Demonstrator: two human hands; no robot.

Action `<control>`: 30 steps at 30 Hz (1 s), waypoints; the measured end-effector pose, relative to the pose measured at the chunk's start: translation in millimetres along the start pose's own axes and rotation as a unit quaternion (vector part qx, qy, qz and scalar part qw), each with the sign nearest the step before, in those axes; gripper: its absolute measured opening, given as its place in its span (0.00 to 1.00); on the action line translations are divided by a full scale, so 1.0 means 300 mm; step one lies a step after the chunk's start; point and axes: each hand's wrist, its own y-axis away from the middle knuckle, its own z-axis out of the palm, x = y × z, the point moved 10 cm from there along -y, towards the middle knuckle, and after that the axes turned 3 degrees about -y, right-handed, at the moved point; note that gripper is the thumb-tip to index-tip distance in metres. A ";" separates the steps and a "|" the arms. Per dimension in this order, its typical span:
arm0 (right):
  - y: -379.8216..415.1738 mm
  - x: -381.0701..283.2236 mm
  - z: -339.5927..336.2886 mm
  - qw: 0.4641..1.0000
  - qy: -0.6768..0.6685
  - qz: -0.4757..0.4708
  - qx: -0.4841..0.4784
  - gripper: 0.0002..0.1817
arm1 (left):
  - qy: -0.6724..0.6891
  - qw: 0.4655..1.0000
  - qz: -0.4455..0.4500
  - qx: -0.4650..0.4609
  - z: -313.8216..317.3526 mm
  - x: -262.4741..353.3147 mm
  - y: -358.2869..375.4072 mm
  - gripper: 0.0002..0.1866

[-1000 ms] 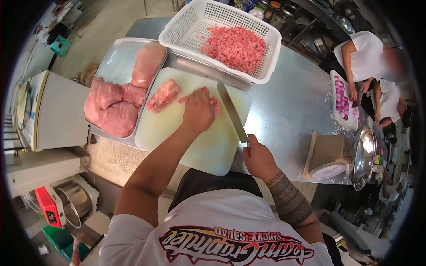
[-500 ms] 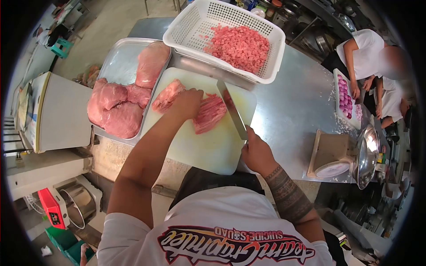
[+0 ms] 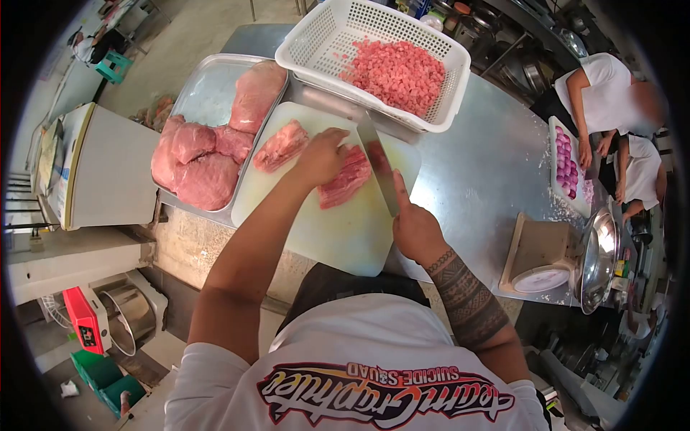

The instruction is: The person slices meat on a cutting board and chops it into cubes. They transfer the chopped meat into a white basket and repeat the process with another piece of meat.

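My left hand (image 3: 323, 156) is closed with its fingers curled over the upper end of a sliced slab of raw meat (image 3: 345, 182) on the white cutting board (image 3: 302, 237). Just right of that slab, the broad blade of a kitchen knife (image 3: 379, 164) stands close along the meat, its tip pointing away from me. My right hand (image 3: 417, 228) is wrapped round the knife's handle, with the index finger stretched along the blade. A second chunk of raw meat (image 3: 280, 146) lies on the board to the left of my left hand. The fingertips of my left hand are partly hidden.
A metal tray (image 3: 208, 75) with large meat pieces adjoins the board on the left. Behind it stands a white perforated basket (image 3: 305, 57) of diced meat. A scale (image 3: 544, 251) sits at right. Two people work near a tray of purple onions (image 3: 566, 161).
The view has shifted slightly. My right index finger now extends along the blade, where it was curled before. My left hand stays at the top of the meat slab.
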 end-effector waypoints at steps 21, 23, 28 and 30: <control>0.115 -0.125 -0.140 0.998 0.039 -0.022 -0.047 0.56 | -0.241 0.945 -0.092 -0.202 0.176 0.096 0.113 0.24; 0.109 -0.131 -0.138 0.997 0.015 -0.026 -0.066 0.56 | -0.235 0.948 -0.089 -0.198 0.176 0.096 0.110 0.24; -0.123 -0.114 -0.016 0.999 -0.020 -0.018 -0.043 0.54 | -0.239 0.950 -0.077 -0.187 0.182 0.083 0.113 0.22; -0.196 -0.118 0.008 0.999 -0.021 -0.048 -0.002 0.54 | -0.226 0.949 -0.091 -0.202 0.180 0.081 0.121 0.20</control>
